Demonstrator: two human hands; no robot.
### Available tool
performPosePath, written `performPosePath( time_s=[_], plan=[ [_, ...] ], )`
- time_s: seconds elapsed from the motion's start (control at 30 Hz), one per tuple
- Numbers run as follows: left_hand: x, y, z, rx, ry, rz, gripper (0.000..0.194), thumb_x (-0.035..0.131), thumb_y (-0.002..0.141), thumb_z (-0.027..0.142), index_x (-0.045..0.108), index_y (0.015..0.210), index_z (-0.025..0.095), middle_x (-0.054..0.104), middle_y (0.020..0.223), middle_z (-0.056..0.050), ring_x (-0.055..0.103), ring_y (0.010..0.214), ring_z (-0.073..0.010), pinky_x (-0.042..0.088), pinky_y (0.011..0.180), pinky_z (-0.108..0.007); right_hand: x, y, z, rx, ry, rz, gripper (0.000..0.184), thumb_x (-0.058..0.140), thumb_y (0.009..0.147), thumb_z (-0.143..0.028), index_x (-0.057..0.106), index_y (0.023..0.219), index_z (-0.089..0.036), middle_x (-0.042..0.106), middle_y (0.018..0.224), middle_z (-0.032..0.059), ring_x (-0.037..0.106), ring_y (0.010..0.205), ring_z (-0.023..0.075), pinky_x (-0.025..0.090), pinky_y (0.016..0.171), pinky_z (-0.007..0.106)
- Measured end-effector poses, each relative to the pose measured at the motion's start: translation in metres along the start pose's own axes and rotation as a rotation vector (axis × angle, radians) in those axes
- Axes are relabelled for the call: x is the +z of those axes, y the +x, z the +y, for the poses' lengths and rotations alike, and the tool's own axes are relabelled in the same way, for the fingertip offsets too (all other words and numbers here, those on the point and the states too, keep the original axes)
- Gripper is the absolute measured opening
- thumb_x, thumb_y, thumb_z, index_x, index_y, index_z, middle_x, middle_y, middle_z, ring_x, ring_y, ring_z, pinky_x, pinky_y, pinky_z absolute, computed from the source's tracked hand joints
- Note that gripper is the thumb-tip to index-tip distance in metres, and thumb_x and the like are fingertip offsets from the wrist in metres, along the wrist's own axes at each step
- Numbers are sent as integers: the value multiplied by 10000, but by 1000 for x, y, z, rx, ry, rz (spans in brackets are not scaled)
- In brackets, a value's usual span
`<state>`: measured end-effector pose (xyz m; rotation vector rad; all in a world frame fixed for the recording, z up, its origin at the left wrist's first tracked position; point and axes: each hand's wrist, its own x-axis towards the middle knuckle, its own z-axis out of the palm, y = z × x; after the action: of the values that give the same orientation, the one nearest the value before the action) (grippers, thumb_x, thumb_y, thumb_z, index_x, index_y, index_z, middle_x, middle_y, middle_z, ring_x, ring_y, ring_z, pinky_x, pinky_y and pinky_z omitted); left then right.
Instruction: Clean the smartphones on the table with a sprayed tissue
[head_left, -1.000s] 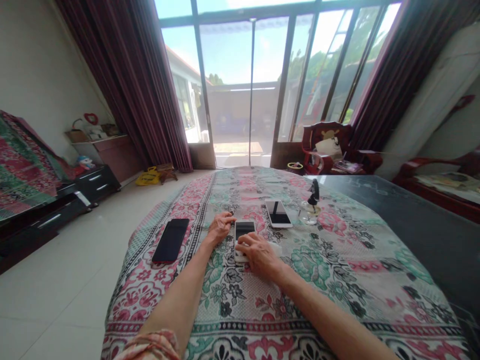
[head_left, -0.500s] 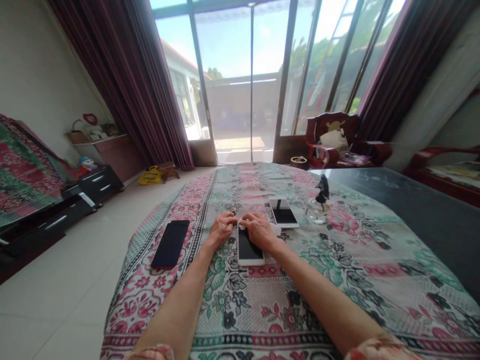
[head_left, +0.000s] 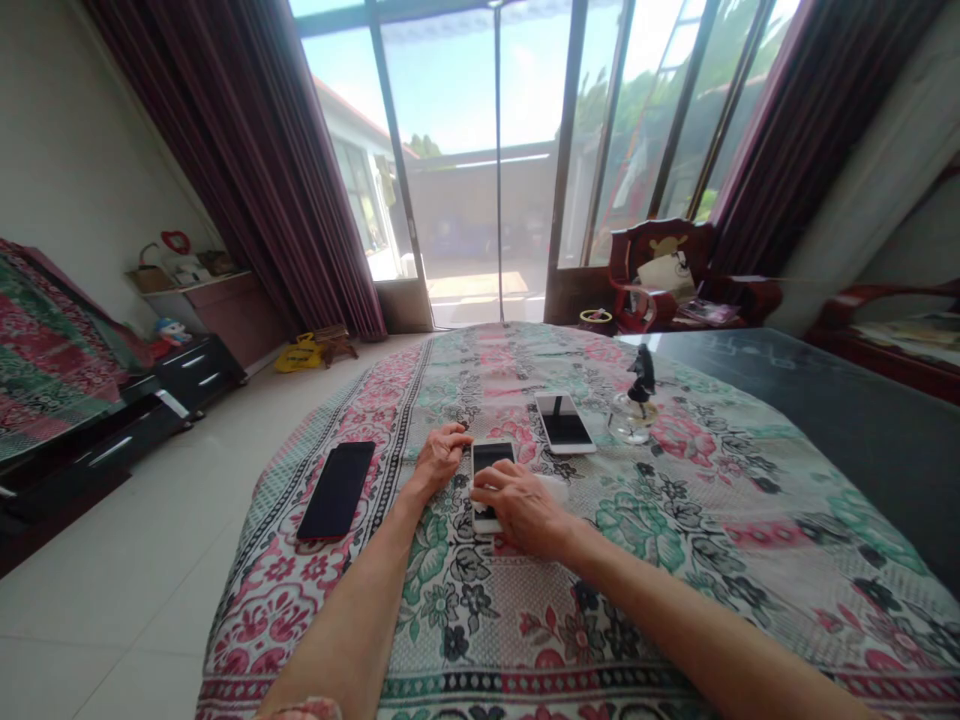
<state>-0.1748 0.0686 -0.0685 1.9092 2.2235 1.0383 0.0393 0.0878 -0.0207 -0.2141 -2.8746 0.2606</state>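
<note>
1. From where I stand, a table wears a floral tablecloth (head_left: 787, 540) in pink, green, grey and white, its far end rounded.
2. Beyond it, daylight pours through tall glass doors (head_left: 457, 220) between purple curtains (head_left: 247, 180); a carved red-brown chair (head_left: 660, 268) sits by the right one, past a dark tabletop (head_left: 772, 385).
3. Over to the left, a yellow bag (head_left: 300, 352) lies on pale floor tiles near a black cabinet (head_left: 199, 370).
4. The white-framed phone (head_left: 493, 455) lies flat near the middle of the cloth, its screen dark and partly covered.
5. The right hand (head_left: 517, 500) bends over that screen, fingers bunched onto a white cloth (head_left: 553, 487) that pokes out beside it.
6. The left hand (head_left: 439, 462) rests with bent fingers at the phone's upper left corner; whether it grips, I cannot tell.
7. A second white phone (head_left: 565, 422) and a glass ornament (head_left: 636, 400) with a black top stand off to the right, a black phone (head_left: 337, 490) to the left.
</note>
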Motion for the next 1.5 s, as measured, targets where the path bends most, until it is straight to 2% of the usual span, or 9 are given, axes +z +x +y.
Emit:
performPosePath(
  time_s=[0.13,0.27,0.4,0.5,0.67,0.87,1.03,1.33,1.5],
  plan=[
    [1,0,-2,2,-14,5,340,480,787,52,753,907,215,661,1131,-41,604,1052,-176,458,996,-315,-4,-21,-5,-38,72,-5,196,533,877,-219,644,1038,-232,614,1111,33,479,951,190,376,876,322],
    [1,1,-3,2,-29,-7,347,482,780,47,754,918,211,660,1125,-46,606,1044,-174,463,984,-303,-5,-28,12,28,82,71,301,414,919,-135,644,1086,-234,606,1140,44,491,971,181,370,919,330],
    [-1,2,-1,-5,-24,-39,348,480,786,54,754,930,213,656,1130,-47,599,1049,-183,459,986,-315,-1,-20,34,113,24,137,314,413,918,-125,643,1112,-213,604,1139,64,493,987,193,376,929,341],
    [-2,3,0,-18,-14,-47,334,488,791,68,757,925,214,655,1128,-49,595,1054,-190,458,987,-325,0,-11,43,173,-42,128,294,434,910,-122,644,1103,-195,608,1120,68,498,971,196,378,924,331],
    [-3,4,0,-1,-16,-55,356,482,779,52,756,934,219,652,1123,-48,602,1041,-182,461,979,-314,-4,6,44,291,-143,57,250,460,895,-112,659,1020,-197,617,1042,76,495,933,206,384,866,306],
    [-3,3,0,-1,-29,-56,355,481,777,49,756,931,212,656,1107,-49,596,1049,-180,452,988,-308,-4,19,45,343,-232,54,229,460,884,-100,647,988,-183,599,1061,101,482,949,239,391,829,326],
    [-2,2,0,-11,-47,-21,357,487,770,45,759,910,229,654,1111,-34,599,1033,-179,456,982,-309,-9,7,41,293,-212,30,212,471,888,-111,642,991,-182,607,1033,86,482,945,229,397,848,321],
    [-1,3,-2,-7,-67,-39,359,480,766,49,755,920,221,651,1107,-43,599,1029,-177,462,977,-319,-9,-54,2,109,-105,-6,260,440,915,-121,601,1108,-190,599,1084,65,483,948,206,421,879,319],
    [0,3,-4,-6,-48,-32,362,478,763,53,754,922,224,652,1112,-37,597,1024,-170,467,973,-306,-13,-46,3,102,-120,-35,244,455,902,-113,614,1073,-185,602,1059,73,484,929,207,423,871,326]
  ],
)
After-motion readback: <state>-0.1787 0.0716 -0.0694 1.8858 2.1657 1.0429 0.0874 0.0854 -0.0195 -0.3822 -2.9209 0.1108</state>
